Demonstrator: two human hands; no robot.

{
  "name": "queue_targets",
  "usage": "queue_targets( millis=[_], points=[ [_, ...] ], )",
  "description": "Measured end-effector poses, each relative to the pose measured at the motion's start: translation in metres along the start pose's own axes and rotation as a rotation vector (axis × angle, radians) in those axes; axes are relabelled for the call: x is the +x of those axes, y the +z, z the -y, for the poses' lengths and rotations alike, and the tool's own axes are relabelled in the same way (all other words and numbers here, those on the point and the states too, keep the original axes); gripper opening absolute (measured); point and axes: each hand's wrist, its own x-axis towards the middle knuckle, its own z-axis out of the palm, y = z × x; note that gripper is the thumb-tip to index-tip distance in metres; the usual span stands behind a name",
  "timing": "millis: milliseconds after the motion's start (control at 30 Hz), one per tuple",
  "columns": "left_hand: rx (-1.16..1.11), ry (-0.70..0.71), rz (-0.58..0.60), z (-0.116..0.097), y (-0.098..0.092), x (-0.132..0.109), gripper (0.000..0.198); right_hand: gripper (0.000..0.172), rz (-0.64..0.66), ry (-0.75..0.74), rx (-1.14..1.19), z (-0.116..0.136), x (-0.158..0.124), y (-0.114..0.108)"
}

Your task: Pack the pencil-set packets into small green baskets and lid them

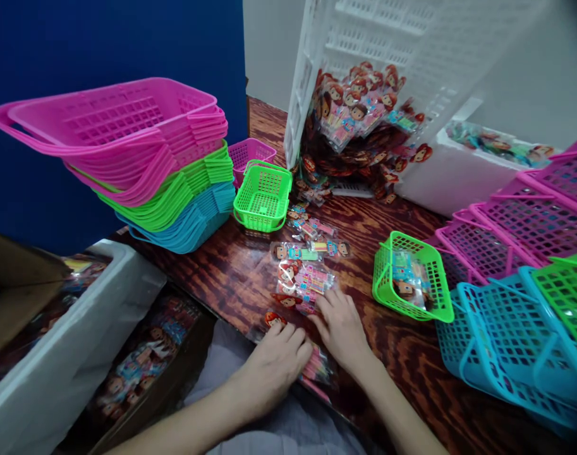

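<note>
Left hand (282, 351): curling loosely over a doll-topped packet (318, 365), grip unclear.
Right hand (341, 323): resting half-spread against a second packet (304, 303), grip unclear.
Packets: lying on the wood-grain table (352, 212).

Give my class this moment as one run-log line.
left grip: over packet; right grip: touching pink packets; right-side green basket: holds packets; nested baskets: stacked at left
</note>
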Motion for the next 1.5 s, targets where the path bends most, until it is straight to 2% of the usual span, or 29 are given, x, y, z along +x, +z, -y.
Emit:
queue_targets(
  millis=[133,267,567,733,867,967,1100,1233,1367,1500],
  points=[
    [-0.021,-0.015,0.006,0.0,-0.001,-0.001,0.025,0.011,-0.04,0.018,0.171,-0.008,0.016,0.004],
    [-0.024,-0.022,0.011,-0.001,-0.003,-0.001,0.028,0.01,0.034,0.027,0.1,-0.013,0.033,0.007],
    [-0.02,-0.031,0.021,-0.002,-0.005,-0.001,0.029,0.026,0.139,-0.031,0.129,-0.019,0.03,0.004],
    [-0.012,-0.029,0.035,-0.001,-0.007,0.0,0.029,0.017,0.187,-0.042,0.051,-0.013,0.038,-0.005],
    [-0.008,-0.067,0.063,0.009,-0.006,-0.006,0.027,0.012,0.137,-0.076,-0.018,-0.003,0.025,-0.008],
    [-0.019,-0.127,0.055,0.019,-0.006,-0.015,0.028,0.017,0.093,-0.109,-0.024,0.002,0.009,-0.009],
    [-0.038,-0.225,-0.021,0.026,-0.007,-0.026,0.04,0.012,0.112,-0.134,-0.062,0.007,-0.003,-0.013],
    [-0.08,-0.255,-0.124,0.026,-0.011,-0.029,0.048,0.009,0.069,-0.171,-0.107,0.013,-0.012,-0.016],
    [-0.079,-0.218,-0.028,0.028,-0.013,-0.031,0.05,0.029,0.133,-0.155,0.02,0.018,-0.029,-0.014],
    [-0.061,-0.169,0.002,0.03,-0.013,-0.032,0.049,0.08,0.121,-0.141,0.214,0.014,-0.045,-0.012]
  ],
)
